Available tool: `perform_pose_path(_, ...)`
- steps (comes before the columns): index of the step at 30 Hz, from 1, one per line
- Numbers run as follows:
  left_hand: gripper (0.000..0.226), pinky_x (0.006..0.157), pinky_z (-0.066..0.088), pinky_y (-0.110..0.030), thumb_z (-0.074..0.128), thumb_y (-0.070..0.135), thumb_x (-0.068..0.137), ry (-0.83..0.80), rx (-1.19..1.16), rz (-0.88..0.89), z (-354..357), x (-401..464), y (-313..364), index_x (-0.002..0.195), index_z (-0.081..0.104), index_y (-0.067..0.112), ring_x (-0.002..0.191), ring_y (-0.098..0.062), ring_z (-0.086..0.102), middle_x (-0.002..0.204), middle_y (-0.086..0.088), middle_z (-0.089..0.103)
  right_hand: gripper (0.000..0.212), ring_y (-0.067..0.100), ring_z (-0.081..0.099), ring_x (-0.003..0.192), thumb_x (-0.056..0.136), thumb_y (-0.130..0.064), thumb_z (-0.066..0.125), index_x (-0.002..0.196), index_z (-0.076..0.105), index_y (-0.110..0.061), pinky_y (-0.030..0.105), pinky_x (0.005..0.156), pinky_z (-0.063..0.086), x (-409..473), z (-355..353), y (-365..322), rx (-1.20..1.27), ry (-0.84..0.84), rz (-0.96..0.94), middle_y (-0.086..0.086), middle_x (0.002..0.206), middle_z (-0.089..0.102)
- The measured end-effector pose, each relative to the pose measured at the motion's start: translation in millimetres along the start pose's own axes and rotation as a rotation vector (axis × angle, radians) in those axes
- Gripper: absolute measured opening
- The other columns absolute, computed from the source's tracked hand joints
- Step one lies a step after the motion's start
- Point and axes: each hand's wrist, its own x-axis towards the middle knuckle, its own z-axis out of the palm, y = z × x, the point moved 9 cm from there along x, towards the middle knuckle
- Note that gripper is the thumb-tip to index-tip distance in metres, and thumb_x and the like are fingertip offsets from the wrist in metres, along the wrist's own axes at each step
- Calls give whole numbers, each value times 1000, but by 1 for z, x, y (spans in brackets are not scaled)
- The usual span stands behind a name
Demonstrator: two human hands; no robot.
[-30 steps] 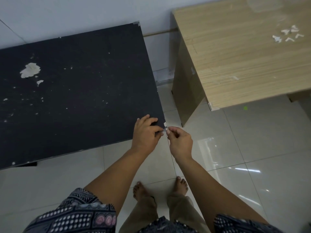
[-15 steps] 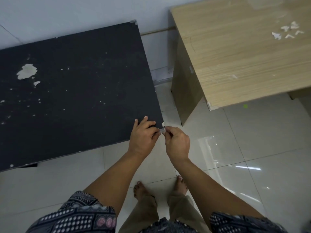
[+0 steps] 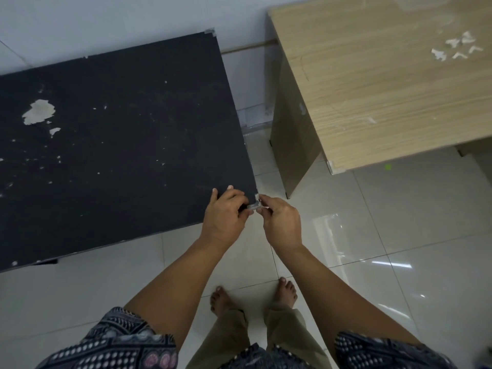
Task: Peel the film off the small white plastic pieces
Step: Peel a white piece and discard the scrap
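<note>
Standing barefoot on glossy white floor tiles, a person works with both hands at the near right corner of a black rectangular desk. The left hand hovers over that corner with its fingers curled inward, thumb and forefinger pinching one end of a small white angled plastic piece. The right hand meets it from the other side, its fingers bent and closed on the opposite end of the same piece. The piece sits between the two sets of fingertips, just off the desk's corner edge and above the floor. Whether any film has lifted from it is too small to tell.

Well beyond the fingers, up and to the right, a cluster of small white L-shaped plastic pieces lies on a light wood-grain desk, with another pale scrap nearer that desk's front edge. A small white corner guard caps the wooden desk's near left corner. Far to the left of the fingers, the black desk's surface shows a large pale chipped patch and scattered white specks. Below the hands, dark patterned short sleeves and olive-tan trousers frame two bare feet.
</note>
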Motion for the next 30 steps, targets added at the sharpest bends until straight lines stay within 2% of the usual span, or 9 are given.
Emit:
perform_pose_path(6, 19, 118, 24, -50, 71, 27, 86, -33, 28, -13, -2, 0, 5, 96, 70, 11, 123, -22, 55, 118, -2, 64, 28, 20, 69, 86, 94, -22, 66, 122, 69, -22, 26, 75, 53, 7, -7, -5, -136, -117, 34, 2, 103, 74)
perform_pose_path(8, 17, 119, 23, -48, 69, 26, 88, -42, 43, -20, -2, -2, 6, 95, 70, 11, 127, -21, 52, 119, -2, 63, 28, 21, 68, 88, 94, -22, 65, 122, 67, -23, 28, 76, 54, 11, -10, -9, -184, -189, 46, 2, 105, 73)
perform_pose_path(11, 18, 119, 23, -45, 68, 22, 88, -108, 41, -36, -1, -2, 8, 103, 70, 11, 133, -21, 45, 123, -2, 61, 29, 23, 67, 94, 94, -22, 66, 123, 64, -21, 31, 79, 55, 12, -11, -15, -224, -264, 38, 4, 111, 71)
perform_pose_path(13, 20, 112, 35, -41, 70, 17, 86, -152, 8, -14, -5, -3, 11, 106, 69, 13, 126, -23, 52, 118, -2, 63, 31, 25, 65, 99, 95, -24, 64, 126, 61, -19, 34, 82, 54, 8, -15, -22, -272, -276, 0, 6, 116, 68)
perform_pose_path(14, 22, 104, 42, -37, 70, 14, 85, -146, -12, -7, -12, -3, 12, 106, 69, 14, 116, -23, 57, 114, -1, 65, 34, 26, 63, 103, 95, -25, 62, 128, 59, -18, 35, 84, 53, 6, -21, -27, -281, -258, -21, 7, 119, 66)
perform_pose_path(16, 29, 92, 49, -32, 68, 17, 86, -124, -20, -31, -27, -5, 12, 115, 65, 16, 106, -20, 60, 116, 0, 64, 38, 26, 57, 112, 96, -29, 59, 132, 55, -18, 35, 91, 49, 4, -35, -38, -295, -206, -59, 6, 126, 63)
perform_pose_path(19, 43, 97, 45, -31, 64, 25, 91, -77, -5, -67, -53, -3, 14, 132, 56, 15, 117, -19, 57, 132, 0, 59, 39, 24, 48, 125, 98, -35, 55, 134, 53, -18, 35, 102, 41, 4, -60, -61, -326, -119, -132, 3, 135, 57)
perform_pose_path(26, 54, 111, 37, -36, 61, 31, 92, 68, 61, 57, -119, 16, 43, 142, 45, 16, 135, -19, 43, 146, -2, 48, 63, 22, 26, 146, 98, -50, 46, 150, 35, -15, 40, 120, 23, 9, -112, -105, -374, 26, -233, 3, 155, 39)
perform_pose_path(30, 83, 120, 14, -47, 57, 51, 90, -46, 231, 94, -128, 23, 62, 154, 13, 21, 150, -28, 3, 163, -7, 7, 79, 24, 8, 151, 93, -66, 39, 156, 20, -23, 48, 121, 11, 5, -137, -112, -372, 49, -214, 5, 164, 16)
